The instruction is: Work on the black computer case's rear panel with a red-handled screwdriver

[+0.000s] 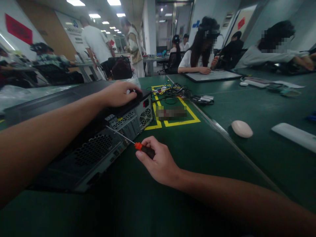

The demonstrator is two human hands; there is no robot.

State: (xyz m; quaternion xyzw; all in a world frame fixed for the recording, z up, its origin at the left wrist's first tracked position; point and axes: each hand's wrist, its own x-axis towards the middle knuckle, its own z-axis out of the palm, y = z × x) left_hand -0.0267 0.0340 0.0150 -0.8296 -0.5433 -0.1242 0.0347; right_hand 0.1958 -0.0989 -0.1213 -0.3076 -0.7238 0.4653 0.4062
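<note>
A black desktop computer case lies on its side on the green table mat, its rear panel with fan grille facing me. My left hand rests on the case's top far corner, fingers curled over the edge. My right hand grips a screwdriver with an orange and black handle. Its thin metal shaft points left and up, and its tip touches the rear panel near the expansion slots.
A tangle of cables lies inside a yellow-taped square behind the case. A pale oval mouse and a white keyboard lie to the right. Several people sit or stand at tables beyond.
</note>
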